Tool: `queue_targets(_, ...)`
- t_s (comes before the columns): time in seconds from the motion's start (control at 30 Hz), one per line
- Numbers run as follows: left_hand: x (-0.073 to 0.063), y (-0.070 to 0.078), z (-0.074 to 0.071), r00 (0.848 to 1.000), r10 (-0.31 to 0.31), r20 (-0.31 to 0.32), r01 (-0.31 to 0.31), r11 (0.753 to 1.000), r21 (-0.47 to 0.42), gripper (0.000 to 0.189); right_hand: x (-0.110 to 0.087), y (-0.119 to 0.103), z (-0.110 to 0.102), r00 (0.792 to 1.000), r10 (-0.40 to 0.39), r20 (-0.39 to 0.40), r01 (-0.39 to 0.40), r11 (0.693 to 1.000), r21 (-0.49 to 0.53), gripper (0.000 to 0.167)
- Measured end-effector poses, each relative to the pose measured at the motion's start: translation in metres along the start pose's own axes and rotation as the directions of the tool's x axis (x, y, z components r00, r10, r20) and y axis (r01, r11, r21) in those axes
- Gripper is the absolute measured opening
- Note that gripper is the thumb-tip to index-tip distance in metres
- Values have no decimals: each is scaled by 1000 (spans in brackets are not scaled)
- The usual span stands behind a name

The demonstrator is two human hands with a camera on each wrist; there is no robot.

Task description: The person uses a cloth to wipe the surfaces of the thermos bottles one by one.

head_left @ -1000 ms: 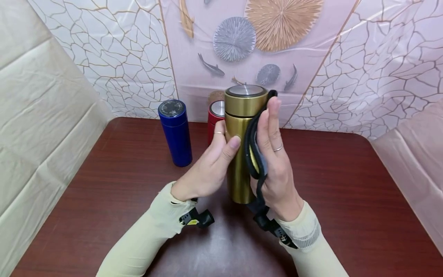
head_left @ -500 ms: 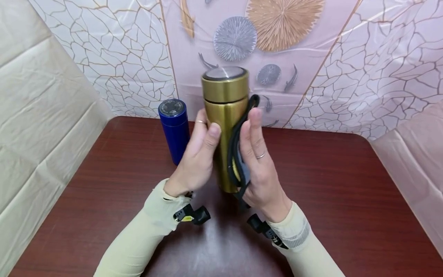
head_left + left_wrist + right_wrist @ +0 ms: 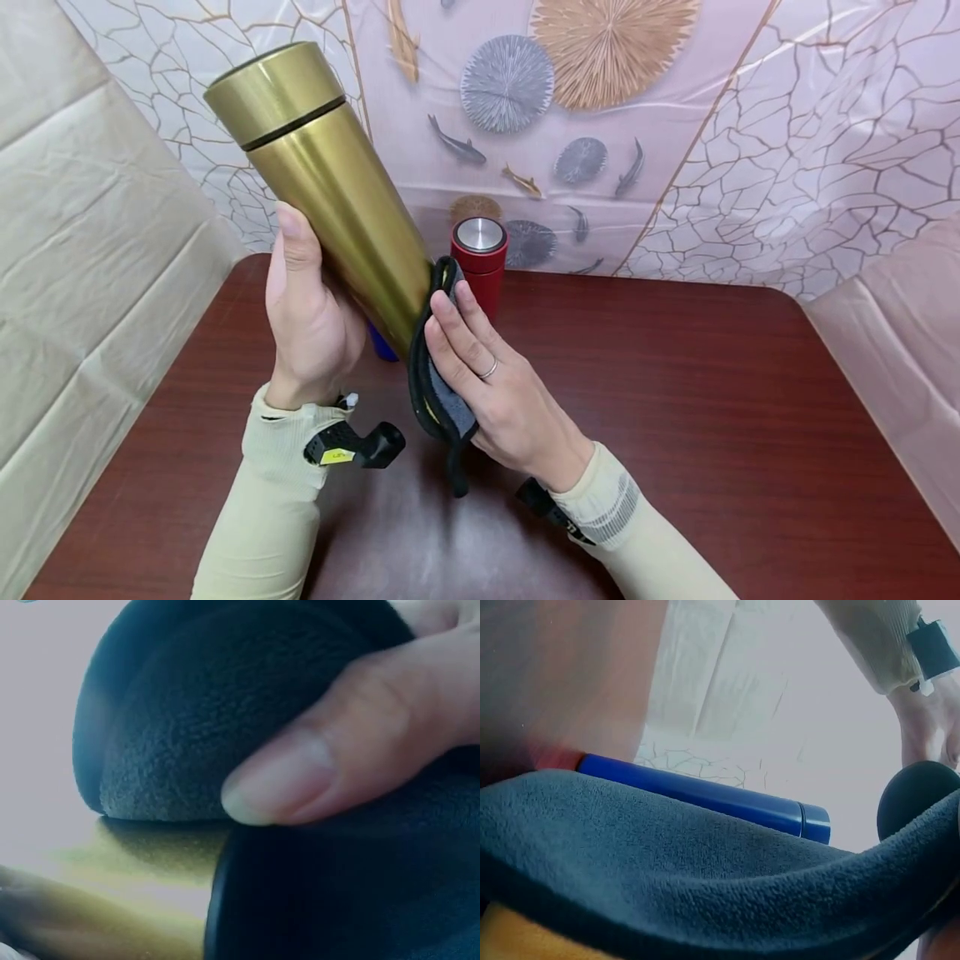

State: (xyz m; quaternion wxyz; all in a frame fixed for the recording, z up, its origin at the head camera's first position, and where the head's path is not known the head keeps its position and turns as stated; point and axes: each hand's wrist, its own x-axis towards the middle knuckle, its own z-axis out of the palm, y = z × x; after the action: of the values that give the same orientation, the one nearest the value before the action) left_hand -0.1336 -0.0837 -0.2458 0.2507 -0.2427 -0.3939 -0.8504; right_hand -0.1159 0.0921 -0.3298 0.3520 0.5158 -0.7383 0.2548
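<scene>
In the head view a gold thermos flask (image 3: 345,200) is held up off the table, its lid end tilted to the upper left. My left hand (image 3: 311,308) grips its side, thumb along the body. At its lower end my right hand (image 3: 502,383) holds a grey cloth with black edging (image 3: 442,392) against the flask, fingers extended over the cloth. The left wrist view shows the right thumb (image 3: 337,750) pressing the cloth's dark pile (image 3: 187,727) next to the gold surface. Cloth hides the flask's bottom. The right wrist view is mostly filled by the cloth (image 3: 667,847).
A red flask (image 3: 480,267) stands upright at the back of the brown table (image 3: 712,400). Behind the gold flask, a blue flask (image 3: 382,343) is mostly hidden; it shows more fully in the right wrist view. Patterned sheeting (image 3: 300,25) hangs behind the table.
The gold flask has gone from upright to tilted, its lid swinging up and left with my left hand. My right hand and the cloth have shifted left to its lower end.
</scene>
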Motion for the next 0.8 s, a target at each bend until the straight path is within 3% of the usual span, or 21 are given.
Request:
queue_targets(0.33,-2,-5,-1,999,-44,8,43,997,63,41,2,2,-4,1000,-7,-26,7,1000,7,62)
queue_targets(0.43,-6,-6,1,996,-91,22,86,982,166,39,3,1,-8,999,32,-16,-32,999,16,62)
queue_targets(0.53,-13,-11,4,983,-170,67,143,944,298,46,4,-1,-13,994,95,-50,-93,995,28,61)
queue_targets(0.67,-22,-23,10,941,-276,197,168,884,436,76,8,-3,-22,975,142,-171,-135,990,49,58)
queue_targets(0.73,-26,-27,12,903,-330,275,165,857,488,87,10,-1,-27,962,154,-226,-142,988,67,56)
queue_targets(0.8,-29,-31,13,860,-383,338,154,825,543,84,11,2,-32,949,177,-261,-156,983,98,56)
